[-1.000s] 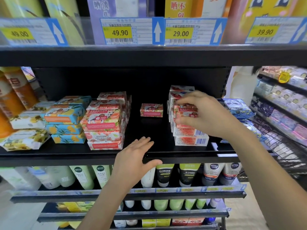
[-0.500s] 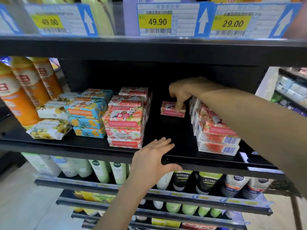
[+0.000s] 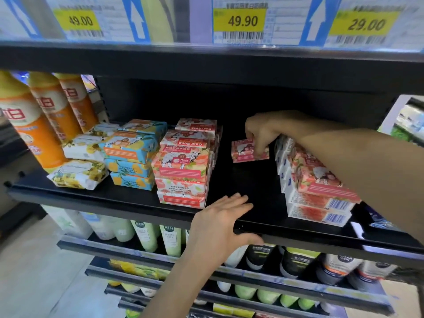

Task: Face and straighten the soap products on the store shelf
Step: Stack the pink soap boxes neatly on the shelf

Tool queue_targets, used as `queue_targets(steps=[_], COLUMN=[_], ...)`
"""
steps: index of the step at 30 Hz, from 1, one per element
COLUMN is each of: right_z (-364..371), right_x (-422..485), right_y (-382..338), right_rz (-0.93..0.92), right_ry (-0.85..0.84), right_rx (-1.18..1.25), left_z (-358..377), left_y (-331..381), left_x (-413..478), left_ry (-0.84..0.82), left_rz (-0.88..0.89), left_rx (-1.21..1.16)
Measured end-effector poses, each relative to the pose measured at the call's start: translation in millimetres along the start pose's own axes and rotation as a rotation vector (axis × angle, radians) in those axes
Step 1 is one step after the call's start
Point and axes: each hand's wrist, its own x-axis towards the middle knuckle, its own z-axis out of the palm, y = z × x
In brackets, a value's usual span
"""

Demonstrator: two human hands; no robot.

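A lone pink soap box (image 3: 243,152) stands deep on the black shelf (image 3: 252,191), and my right hand (image 3: 263,131) pinches its top edge from above. My left hand (image 3: 220,223) rests on the shelf's front lip, fingers spread flat on top and thumb under the edge. A stack of pink Goat Soap boxes (image 3: 183,164) stands left of the gap. Another stack of pink and white soap boxes (image 3: 316,187) sits to the right, partly hidden by my right forearm. Blue and yellow soap boxes (image 3: 133,157) and white floral soap packs (image 3: 79,174) lie further left.
Orange bottles (image 3: 34,118) stand at the shelf's far left. Price tags (image 3: 241,20) hang on the upper shelf edge just above. Tubes and bottles (image 3: 146,235) fill the lower shelves. A neighbouring rack (image 3: 410,120) shows at the right.
My right hand left the right stack, reached back to the lone pink box and now pinches it. The view moved closer and rightward. My left hand stayed on the shelf lip.
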Motion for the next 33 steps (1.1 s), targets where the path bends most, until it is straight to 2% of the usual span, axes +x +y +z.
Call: queue_targets(steps=[4,14,17,20,22,25,30,33], right_z=[-2,16,40,71,91,114,138,146], right_x=[-20,-136,-165,-183,-192,-200,-206,-209], right_y=[6,-6,-12,-18,-23,-33,-51,-62], right_rz=[-0.001,-0.067,-0.111,-0.144,-0.171,-0.19,-0.182,-0.159], right_ry=[0.08,0.51,0.656,0.756,0.795,0.796,0.797,0.787], right_rx=[0.107,0.377,0.476,0.541,0.602,0.688,0.835,1.064], left_z=[-2,-21,-34,-45,-52,-61,-63,-62], left_y=[3,18,20,23,30,40,46,45], left_x=[0,4,5,0,-2,-6,-14,-20], left_ry=[-0.031,-0.223,-0.26,-0.2,-0.183,-0.178,-0.074,-0.042], left_rz=[-0.02,-0.133,-0.26,-0.326,-0.344,-0.358,-0.473,-0.499], left_rx=[0.014,-0.005,-0.392,-0.868,-1.089,-1.224,-1.252,-1.304])
